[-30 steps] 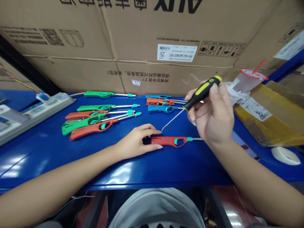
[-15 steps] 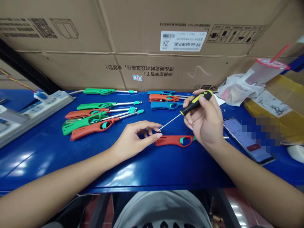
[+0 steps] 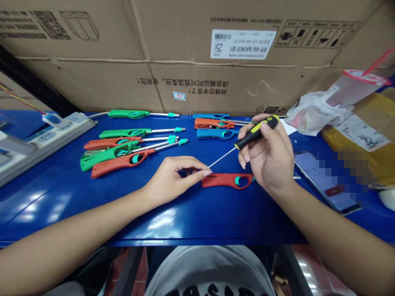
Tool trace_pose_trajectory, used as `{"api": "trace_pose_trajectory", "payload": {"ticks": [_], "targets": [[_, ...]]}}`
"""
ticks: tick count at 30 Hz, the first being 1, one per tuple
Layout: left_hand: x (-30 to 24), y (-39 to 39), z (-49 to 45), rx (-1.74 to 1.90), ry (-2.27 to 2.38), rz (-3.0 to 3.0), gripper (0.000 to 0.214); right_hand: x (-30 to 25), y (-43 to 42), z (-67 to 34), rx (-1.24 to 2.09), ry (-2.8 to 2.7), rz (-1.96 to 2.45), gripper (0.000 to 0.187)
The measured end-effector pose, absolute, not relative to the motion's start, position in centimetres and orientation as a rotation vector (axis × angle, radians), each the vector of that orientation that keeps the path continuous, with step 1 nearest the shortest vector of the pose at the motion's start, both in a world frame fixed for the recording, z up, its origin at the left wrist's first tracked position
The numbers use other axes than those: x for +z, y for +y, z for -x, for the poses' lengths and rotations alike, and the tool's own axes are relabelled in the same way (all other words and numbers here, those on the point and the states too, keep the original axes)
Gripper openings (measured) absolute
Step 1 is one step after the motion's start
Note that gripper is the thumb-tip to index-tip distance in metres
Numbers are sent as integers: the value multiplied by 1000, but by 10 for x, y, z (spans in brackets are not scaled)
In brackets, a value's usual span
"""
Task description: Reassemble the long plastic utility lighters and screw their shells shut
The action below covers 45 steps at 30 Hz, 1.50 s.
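My right hand (image 3: 271, 158) grips a black and yellow screwdriver (image 3: 254, 132), its thin shaft slanting down to the left. My left hand (image 3: 174, 179) pinches thumb and forefinger together right at the screwdriver's tip, on something too small to make out. Just below the tip a red stick lighter (image 3: 226, 180) with a teal trigger lies flat on the blue table (image 3: 191, 218), its nozzle end hidden under my right hand.
Several green and red lighters (image 3: 123, 150) lie in a group at the left, three more lighters (image 3: 216, 128) behind my right hand. A power strip (image 3: 46, 135) is far left, a phone (image 3: 327, 181) at the right, cardboard boxes (image 3: 185, 61) behind, a plastic bag and cup (image 3: 333, 102) at the right.
My left hand lifted off the red lighter's end and pinched at the screwdriver tip. My right hand lowered the screwdriver. The view shifted, bringing a phone into sight.
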<state>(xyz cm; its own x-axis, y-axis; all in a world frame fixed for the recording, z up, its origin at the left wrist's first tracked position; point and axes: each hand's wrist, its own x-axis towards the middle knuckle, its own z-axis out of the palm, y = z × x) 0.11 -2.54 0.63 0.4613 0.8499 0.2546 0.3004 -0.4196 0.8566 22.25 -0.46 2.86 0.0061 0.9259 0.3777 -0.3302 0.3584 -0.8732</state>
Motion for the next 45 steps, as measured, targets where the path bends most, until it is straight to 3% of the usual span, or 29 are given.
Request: {"api": "trace_pose_trajectory", "payload": {"ticks": [28, 34, 39, 45], "targets": [[-6, -18, 2, 896, 1025, -2087, 13, 30, -13, -217, 1020, -1460, 697, 24], [-9, -11, 6, 763, 905, -2292, 56, 31, -13, -220, 987, -1550, 654, 24], [-12, -13, 5, 669, 785, -2419, 41, 30, -16, -219, 907, -1617, 580, 18], [-13, -17, 2, 641, 809, -2474, 44, 30, -23, -220, 898, -1694, 561, 19]]}}
